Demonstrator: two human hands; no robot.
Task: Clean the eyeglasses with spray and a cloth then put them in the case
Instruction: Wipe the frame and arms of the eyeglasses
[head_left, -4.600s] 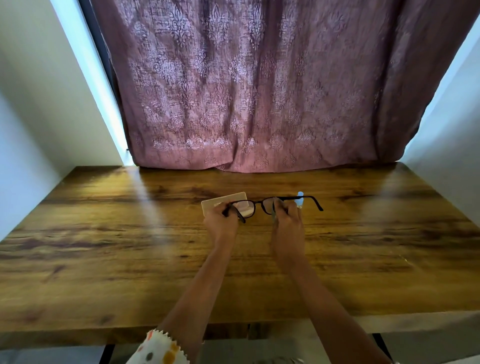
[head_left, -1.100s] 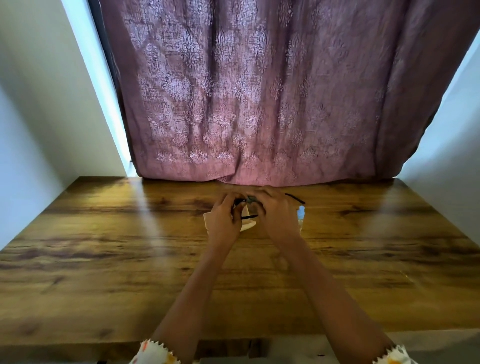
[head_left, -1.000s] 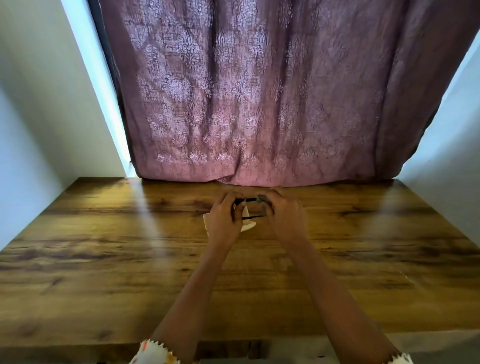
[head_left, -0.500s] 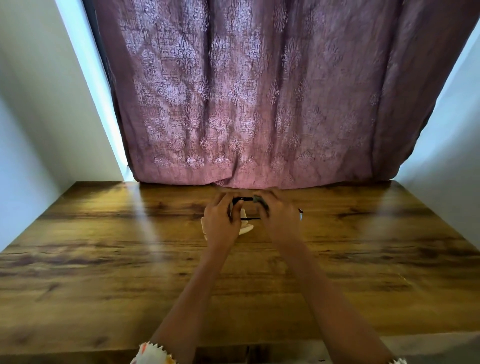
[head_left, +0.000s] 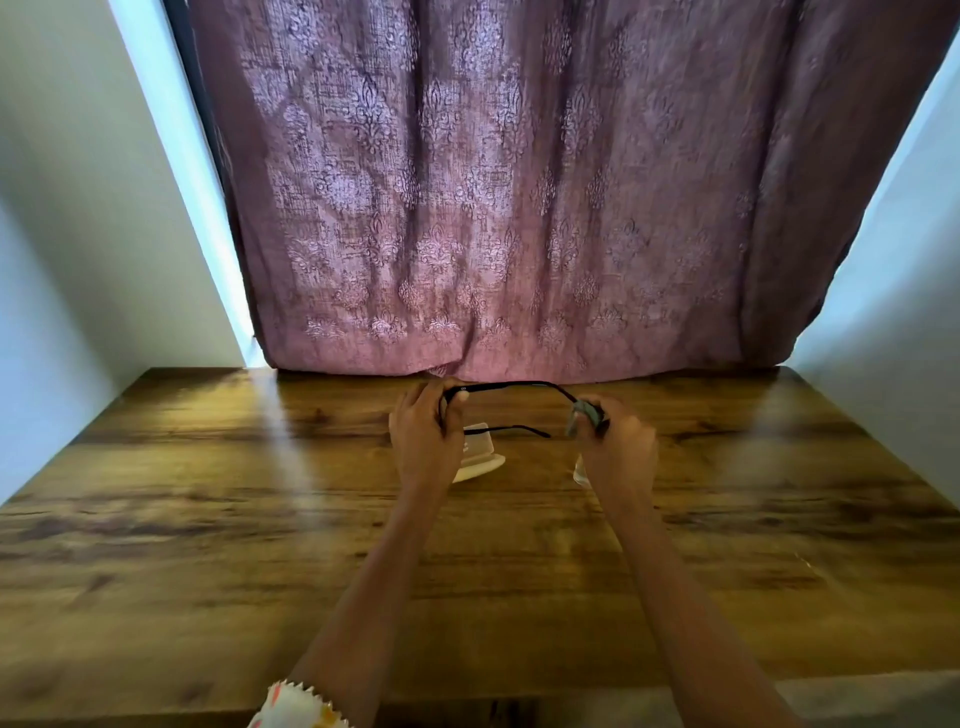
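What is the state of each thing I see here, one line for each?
eyeglasses: lifted above the table, gripped by left hand
cloth: pinched by right hand on the eyeglasses
case: on the table, seemingly open, without eyeglasses
spray bottle: mostly hidden behind right hand

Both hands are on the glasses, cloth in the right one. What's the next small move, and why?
Probably steady the eyeglasses with the left hand and rub the grey cloth, pinched by the right hand, over the end it covers. The cloth is wrapped on the frame, and the glasses are held above the case, so casing seems premature.
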